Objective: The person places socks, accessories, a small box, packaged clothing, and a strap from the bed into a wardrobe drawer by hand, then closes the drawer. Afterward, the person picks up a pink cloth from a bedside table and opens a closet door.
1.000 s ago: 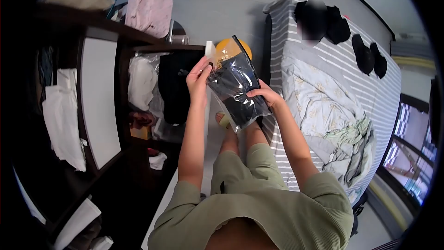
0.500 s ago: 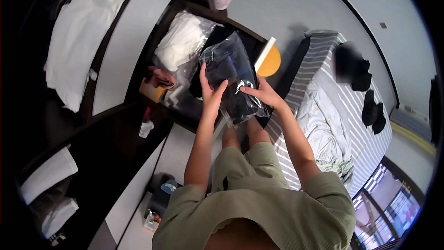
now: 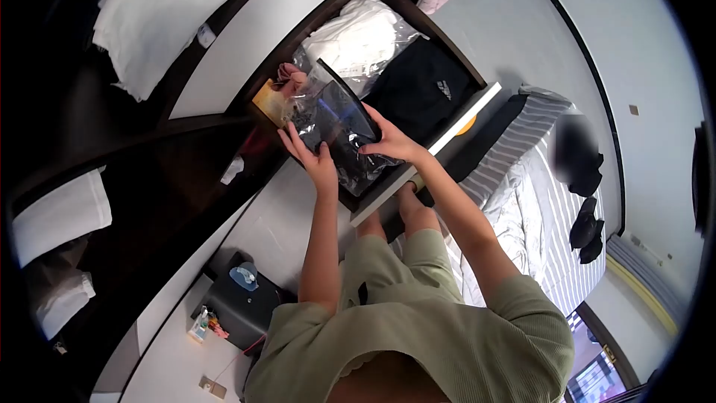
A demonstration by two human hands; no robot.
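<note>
Between my two hands is a clear plastic bag point(image 3: 335, 121) with dark folded fabric inside, over the near-left part of an open drawer point(image 3: 380, 198). My left hand point(image 3: 317, 164) grips its left side, the thumb lying on top. From the right, my right hand point(image 3: 394, 140) clasps the opposite edge, thumb on the plastic. Whether the bag rests on the drawer bottom is hidden. Beside it in the drawer lie a folded black garment point(image 3: 421, 86) with a white logo and a white garment in clear plastic point(image 3: 356, 36). Pink cloth point(image 3: 289, 78) sits at the drawer's left end.
A bed with striped bedding point(image 3: 514, 201) stands to the right, with black items point(image 3: 588, 230) on it. Open shelves on the left hold white cloth point(image 3: 171, 7) and more folded cloth point(image 3: 63, 213). A dark box point(image 3: 242, 306) is at lower left.
The bag has moved left across the drawer, away from the black garment, which now shows with its logo. The view has turned, so the drawer appears farther right. Both hands keep their hold.
</note>
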